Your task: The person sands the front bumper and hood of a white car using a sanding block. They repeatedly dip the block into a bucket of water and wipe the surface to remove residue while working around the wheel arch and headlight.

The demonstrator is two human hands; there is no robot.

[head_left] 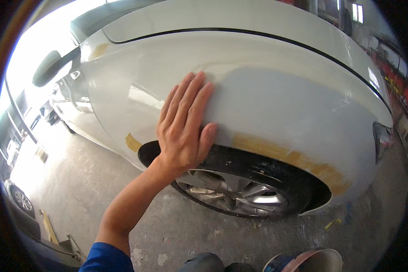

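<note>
Saw blue sleeve (106, 259) nearest; had left hand (179, 140) flat on white car fender (233, 106) above wheel (233, 195), with fingers (189, 97) slightly spread, gripping nothing, and with wrist (161, 167) blocking some tyre. Noticed bucket (294, 262) below, side mirror (46, 69) far left. Saw stained concrete floor (167, 235), brightly lit leftward. Noted smooth matte grey patch (290, 104), streaky yellowish filler (281, 148) along curved arch.

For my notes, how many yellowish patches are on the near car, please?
3: one patch near the mirror, one left of the wheel, one along its upper right. The left hand may hide more.
</note>
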